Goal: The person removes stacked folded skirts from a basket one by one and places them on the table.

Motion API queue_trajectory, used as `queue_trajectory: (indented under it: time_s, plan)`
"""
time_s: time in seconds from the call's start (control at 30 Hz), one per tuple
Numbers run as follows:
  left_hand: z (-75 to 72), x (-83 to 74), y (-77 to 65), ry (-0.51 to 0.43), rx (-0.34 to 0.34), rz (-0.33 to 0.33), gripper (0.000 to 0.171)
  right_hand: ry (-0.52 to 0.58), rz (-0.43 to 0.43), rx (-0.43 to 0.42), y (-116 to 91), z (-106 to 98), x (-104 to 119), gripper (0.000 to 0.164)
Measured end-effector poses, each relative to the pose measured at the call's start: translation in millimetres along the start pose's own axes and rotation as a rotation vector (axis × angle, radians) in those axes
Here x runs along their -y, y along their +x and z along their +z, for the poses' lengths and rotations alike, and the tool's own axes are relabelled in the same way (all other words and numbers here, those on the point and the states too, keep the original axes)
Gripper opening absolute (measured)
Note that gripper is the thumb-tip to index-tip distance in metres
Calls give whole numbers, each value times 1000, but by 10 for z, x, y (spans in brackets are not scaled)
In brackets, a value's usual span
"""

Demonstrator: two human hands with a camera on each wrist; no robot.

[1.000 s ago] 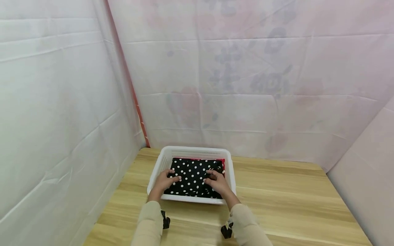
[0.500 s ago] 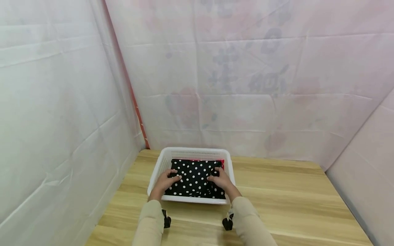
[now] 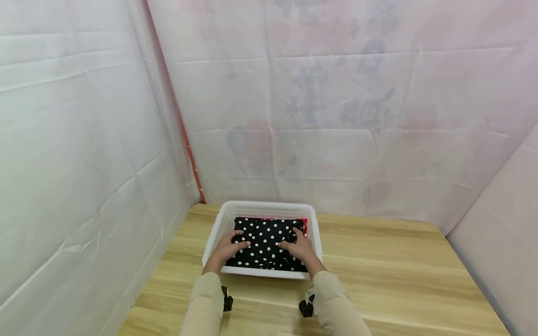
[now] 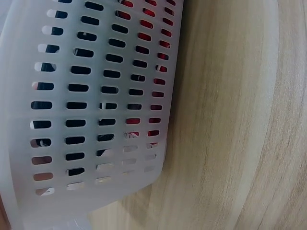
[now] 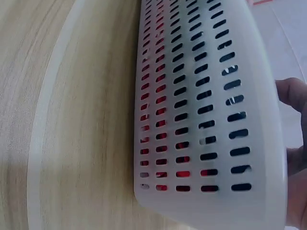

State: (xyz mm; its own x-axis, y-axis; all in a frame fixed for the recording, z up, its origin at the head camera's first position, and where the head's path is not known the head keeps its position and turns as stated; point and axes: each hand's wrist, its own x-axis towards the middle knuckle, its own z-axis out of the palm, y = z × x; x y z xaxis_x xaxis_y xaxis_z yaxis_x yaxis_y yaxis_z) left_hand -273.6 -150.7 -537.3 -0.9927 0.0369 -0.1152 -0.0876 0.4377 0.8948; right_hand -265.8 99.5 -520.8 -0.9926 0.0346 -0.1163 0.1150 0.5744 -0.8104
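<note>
Since one second ago, the right hand (image 3: 299, 247) has spread its pointing finger farther from its thumb, while the left hand (image 3: 225, 246) is in almost the same spot. I see both hands on the black cloth with white dots (image 3: 265, 240), one at each side, with thumb and fingers spread apart. I cannot tell how hard they press. The cloth lies inside the white basket (image 3: 265, 272), a bit wrinkled near the right hand.

From the head view I get only a thin bit of red cloth (image 3: 305, 227) at the back and right edges. My two wrist views look at the basket from outside, and through its little holes I see lots of red low down with the dark cloth above it. The right wrist view also shows part of the right hand past the rim.

The basket sits on a wood table (image 3: 386, 266) with soft stripes, near its back edge. Behind it hangs a whitish sheet (image 3: 328, 154) with faint pink and gray marks, and a red strip (image 3: 192, 161) runs down the back left corner
</note>
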Motion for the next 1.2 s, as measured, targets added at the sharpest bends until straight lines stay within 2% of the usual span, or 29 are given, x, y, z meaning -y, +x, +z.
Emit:
queue_trajectory:
  time_s: [0.1,0.2,0.33,0.4,0.5,0.7,0.8,1.0,1.2]
  plan:
    - [-6,16,19,-13,33,-6,53,44,-19,-7,9,-23,-51,79]
    - [-28,18,38,-16,34,19,49,109,-55,-10,27,-32,-95,77]
    - [-72,31,54,-14,27,58,49,249,-63,86,38,-29,-133,65]
    - [-95,48,62,-13,21,72,50,283,-64,138,47,-19,-137,57]
    - [-132,64,72,-14,6,79,52,280,-81,166,60,-7,-126,48]
    - [-165,58,72,-38,-31,55,54,218,-111,140,61,-51,-81,47]
    - [-195,35,45,-24,-48,45,55,262,-118,118,56,-97,-50,47]
    - [-302,-126,-58,12,-84,48,55,457,-127,85,43,-215,-2,47]
    - [-335,-397,-150,-19,-87,113,59,614,-78,58,-29,-440,34,48]
